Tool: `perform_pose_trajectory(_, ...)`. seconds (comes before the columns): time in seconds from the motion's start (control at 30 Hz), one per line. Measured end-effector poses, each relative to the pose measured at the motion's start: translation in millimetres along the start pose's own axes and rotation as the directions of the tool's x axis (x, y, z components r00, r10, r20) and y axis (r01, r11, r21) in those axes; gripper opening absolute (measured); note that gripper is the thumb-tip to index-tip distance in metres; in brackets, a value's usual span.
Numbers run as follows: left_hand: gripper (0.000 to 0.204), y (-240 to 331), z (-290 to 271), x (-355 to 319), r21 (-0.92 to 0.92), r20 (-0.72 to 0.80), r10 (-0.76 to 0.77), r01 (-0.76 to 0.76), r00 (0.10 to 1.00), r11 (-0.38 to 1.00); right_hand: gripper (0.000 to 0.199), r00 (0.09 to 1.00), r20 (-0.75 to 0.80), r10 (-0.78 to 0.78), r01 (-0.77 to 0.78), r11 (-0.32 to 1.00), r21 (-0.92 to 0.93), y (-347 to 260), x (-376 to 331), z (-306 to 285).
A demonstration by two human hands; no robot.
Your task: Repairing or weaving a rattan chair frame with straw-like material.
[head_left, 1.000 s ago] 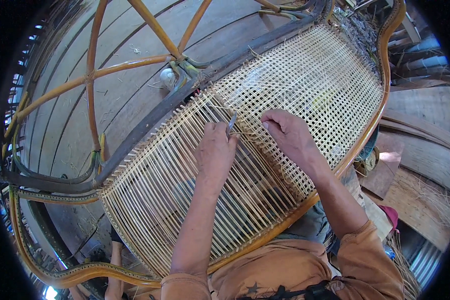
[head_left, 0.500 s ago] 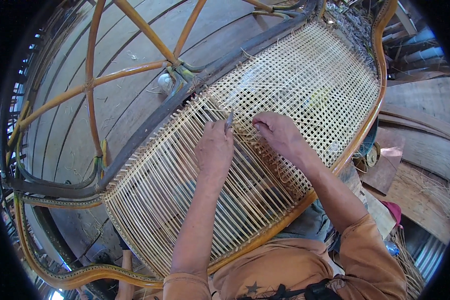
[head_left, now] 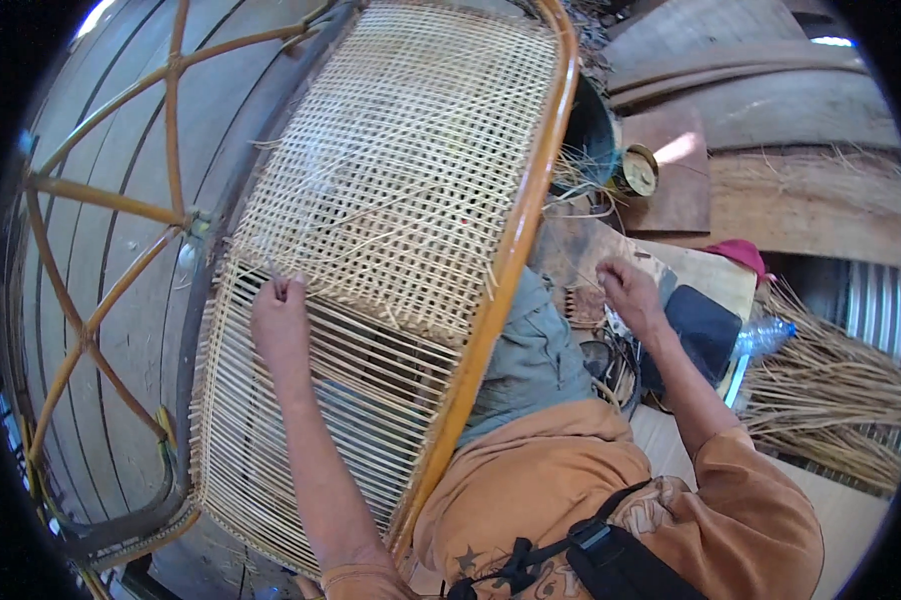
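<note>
Right hand off the weave, left hand alone on the cane panel.

Since the earlier frame the right hand (head_left: 626, 290) has left the woven cane panel (head_left: 411, 170) and crossed its orange rattan frame (head_left: 516, 240) to the cluttered floor, fingers curled near a small bundle; whether they grip anything cannot be told. The left hand (head_left: 281, 320) is nearer the work, pinching a thin cane strand (head_left: 371, 335) at the panel's left edge, where finished weave meets open strands. That strand runs rightward from the pinch toward the frame. Loose cane (head_left: 831, 390) lies right.
</note>
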State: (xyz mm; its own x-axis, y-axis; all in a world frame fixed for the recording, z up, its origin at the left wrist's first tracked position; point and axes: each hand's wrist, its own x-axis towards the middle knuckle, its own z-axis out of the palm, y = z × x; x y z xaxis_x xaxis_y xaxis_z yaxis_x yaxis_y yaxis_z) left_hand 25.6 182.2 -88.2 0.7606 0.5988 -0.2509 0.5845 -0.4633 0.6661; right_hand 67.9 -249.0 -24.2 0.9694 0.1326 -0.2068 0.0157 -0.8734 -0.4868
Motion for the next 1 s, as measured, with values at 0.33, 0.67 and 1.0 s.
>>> perform_pose_trajectory(0.33,0.032,23.7,0.5,-11.1,0.432,-0.041,0.085,-0.059,0.996,0.9,0.025,0.989,0.109,0.097,-0.067,0.965,-0.255,57.2,-106.5,36.7)
perform_pose_trajectory(0.67,0.037,-6.5,3.6,0.4,0.304,-0.017,0.094,-0.085,0.995,0.949,0.021,0.93,-0.211,0.301,-0.303,0.953,0.026,68.1,-121.1,22.8)
perform_pose_trajectory(1.0,0.032,-37.9,-12.5,-17.0,-0.026,-0.088,0.032,-0.035,0.996,0.999,0.032,0.896,0.323,0.303,-0.331,0.943,0.034,89.3,-182.1,52.7)
